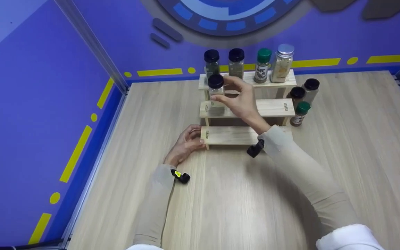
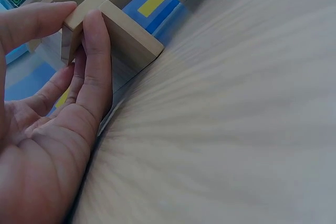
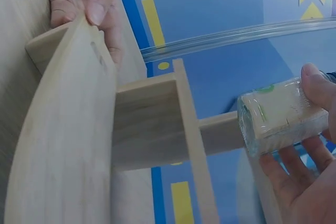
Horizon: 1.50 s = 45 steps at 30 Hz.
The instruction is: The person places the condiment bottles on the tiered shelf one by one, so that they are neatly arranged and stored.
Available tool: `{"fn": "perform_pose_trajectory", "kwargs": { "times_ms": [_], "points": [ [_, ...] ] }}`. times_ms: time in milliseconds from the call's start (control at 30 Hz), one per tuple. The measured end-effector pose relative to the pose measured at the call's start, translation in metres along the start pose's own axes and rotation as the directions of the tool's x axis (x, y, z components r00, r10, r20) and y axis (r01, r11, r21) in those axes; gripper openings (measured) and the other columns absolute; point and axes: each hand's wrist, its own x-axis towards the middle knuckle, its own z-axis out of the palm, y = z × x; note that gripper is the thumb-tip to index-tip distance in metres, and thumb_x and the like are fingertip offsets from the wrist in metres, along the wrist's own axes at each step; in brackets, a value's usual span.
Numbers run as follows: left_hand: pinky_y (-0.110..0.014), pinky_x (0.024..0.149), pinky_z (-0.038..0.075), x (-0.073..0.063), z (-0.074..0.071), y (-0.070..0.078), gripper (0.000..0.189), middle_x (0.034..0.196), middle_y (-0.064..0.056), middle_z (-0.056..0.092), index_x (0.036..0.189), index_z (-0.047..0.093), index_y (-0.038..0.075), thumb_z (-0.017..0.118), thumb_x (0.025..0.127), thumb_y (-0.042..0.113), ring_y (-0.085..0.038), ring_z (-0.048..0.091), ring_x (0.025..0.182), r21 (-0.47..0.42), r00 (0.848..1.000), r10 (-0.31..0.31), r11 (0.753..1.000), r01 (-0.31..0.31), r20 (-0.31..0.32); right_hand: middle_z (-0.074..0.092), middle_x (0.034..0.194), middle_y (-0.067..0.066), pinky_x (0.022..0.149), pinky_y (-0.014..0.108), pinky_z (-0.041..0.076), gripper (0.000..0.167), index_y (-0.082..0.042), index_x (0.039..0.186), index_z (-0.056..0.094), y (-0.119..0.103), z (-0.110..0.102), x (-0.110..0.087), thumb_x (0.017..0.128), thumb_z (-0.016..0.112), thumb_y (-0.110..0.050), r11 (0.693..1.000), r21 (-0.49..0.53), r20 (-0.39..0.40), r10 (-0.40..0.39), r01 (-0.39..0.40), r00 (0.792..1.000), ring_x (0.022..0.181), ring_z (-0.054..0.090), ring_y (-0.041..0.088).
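My right hand (image 1: 243, 100) grips a clear glass spice jar (image 1: 216, 91) with a black lid, thumb on one side and fingers on the other. The jar is upright over the left end of the middle step of a three-step wooden rack (image 1: 234, 134). In the right wrist view, the base of the spice jar (image 3: 283, 114) faces the camera, with a pale label on its side. My left hand (image 1: 185, 145) pinches the left end of the rack's lowest step. Seen from the left wrist, the thumb and fingers of the left hand (image 2: 58, 108) close on the board's corner.
On the top step stand several jars: two black-lidded ones (image 1: 236, 64), a green-capped one (image 1: 262, 66) and a silver-lidded one (image 1: 282, 64). Right of the rack, two black-lidded jars (image 1: 311, 91) and a green-capped jar (image 1: 300, 114) stand on the table (image 1: 234, 201). Blue walls (image 1: 92, 69) enclose it.
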Motion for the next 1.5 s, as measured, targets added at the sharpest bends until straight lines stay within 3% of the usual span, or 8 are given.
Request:
{"fn": "perform_pose_trajectory", "kwargs": {
  "times_ms": [200, 367, 533, 800, 933, 1133, 1300, 1500],
  "points": [
    [-0.033, 0.087, 0.064, 0.002, 0.001, 0.001, 0.051, 0.13, -0.008, 0.063, 0.137, 0.052, 0.007, 0.068, 0.091, -0.006, -0.021, 0.068, 0.107, 0.001, 1.0, 0.005, 1.0, -0.005, 0.008, 0.074, 0.118, 0.016, 0.092, 0.039, 0.066, 0.059, -0.001, 0.128, 0.072, 0.008, 0.006, -0.004, 0.076, 0.098, -0.009, 0.998, -0.042, 0.007, 0.039, -0.039, 0.999, 0.108, 0.071, 0.024],
    [-0.033, 0.087, 0.064, 0.002, 0.001, 0.0, 0.052, 0.131, -0.008, 0.063, 0.139, 0.051, 0.008, 0.069, 0.091, -0.004, -0.021, 0.069, 0.107, 0.017, 1.0, 0.004, 1.0, -0.004, 0.008, 0.074, 0.119, 0.019, 0.092, 0.037, 0.066, 0.06, 0.001, 0.13, 0.071, 0.015, 0.009, -0.006, 0.076, 0.097, -0.007, 0.997, -0.044, 0.011, 0.063, -0.063, 0.998, 0.11, 0.072, 0.031],
    [-0.033, 0.087, 0.065, 0.003, 0.001, 0.0, 0.055, 0.132, -0.01, 0.062, 0.141, 0.05, 0.006, 0.07, 0.091, -0.003, -0.022, 0.068, 0.109, 0.019, 1.0, -0.006, 1.0, 0.006, 0.006, 0.072, 0.12, 0.024, 0.093, 0.044, 0.065, 0.063, 0.005, 0.13, 0.07, 0.02, 0.011, -0.007, 0.074, 0.097, -0.001, 0.998, -0.02, -0.007, 0.066, -0.066, 0.998, 0.109, 0.072, 0.038],
    [-0.035, 0.088, 0.065, 0.004, 0.002, -0.001, 0.057, 0.133, -0.009, 0.061, 0.144, 0.049, 0.004, 0.069, 0.091, -0.003, -0.023, 0.067, 0.11, 0.007, 1.0, -0.004, 1.0, 0.003, 0.014, 0.073, 0.119, 0.02, 0.092, 0.036, 0.065, 0.06, 0.002, 0.129, 0.07, 0.026, 0.012, -0.01, 0.075, 0.097, -0.005, 0.998, -0.01, -0.016, 0.054, -0.054, 0.998, 0.109, 0.071, 0.03],
    [-0.033, 0.087, 0.065, 0.004, 0.003, -0.001, 0.055, 0.133, -0.009, 0.061, 0.143, 0.049, 0.004, 0.068, 0.092, -0.004, -0.022, 0.067, 0.11, 0.002, 1.0, -0.002, 1.0, 0.002, 0.023, 0.073, 0.123, 0.017, 0.095, 0.038, 0.065, 0.06, 0.0, 0.13, 0.07, 0.024, 0.009, -0.012, 0.077, 0.097, -0.008, 0.999, -0.028, -0.006, 0.042, -0.043, 0.999, 0.11, 0.072, 0.03],
    [-0.032, 0.087, 0.065, 0.004, 0.003, -0.001, 0.052, 0.132, -0.008, 0.061, 0.141, 0.051, 0.006, 0.067, 0.092, -0.005, -0.022, 0.067, 0.108, -0.007, 1.0, -0.002, 1.0, 0.002, 0.02, 0.074, 0.13, 0.013, 0.099, 0.045, 0.063, 0.063, -0.003, 0.136, 0.068, 0.007, -0.007, -0.011, 0.081, 0.095, -0.015, 0.997, -0.072, -0.005, 0.035, -0.035, 0.999, 0.115, 0.072, 0.029],
    [-0.032, 0.087, 0.064, 0.002, 0.001, -0.001, 0.054, 0.133, -0.01, 0.059, 0.143, 0.049, 0.005, 0.067, 0.092, -0.004, -0.022, 0.067, 0.107, -0.007, 1.0, -0.009, 1.0, 0.009, 0.003, 0.073, 0.13, 0.021, 0.104, 0.052, 0.06, 0.054, 0.003, 0.134, 0.067, -0.008, -0.028, -0.011, 0.086, 0.089, -0.007, 1.0, -0.025, -0.003, 0.0, 0.0, 1.0, 0.12, 0.07, 0.04],
    [-0.033, 0.09, 0.064, 0.001, -0.002, 0.0, 0.056, 0.135, -0.01, 0.058, 0.144, 0.049, 0.003, 0.068, 0.092, -0.005, -0.022, 0.066, 0.111, 0.005, 1.0, -0.016, 1.0, 0.016, -0.01, 0.073, 0.131, 0.017, 0.105, 0.045, 0.06, 0.044, 0.001, 0.133, 0.07, -0.019, -0.064, -0.022, 0.092, 0.083, -0.005, 0.998, -0.05, -0.003, -0.033, 0.033, 0.999, 0.121, 0.07, 0.042]
  ]
}}
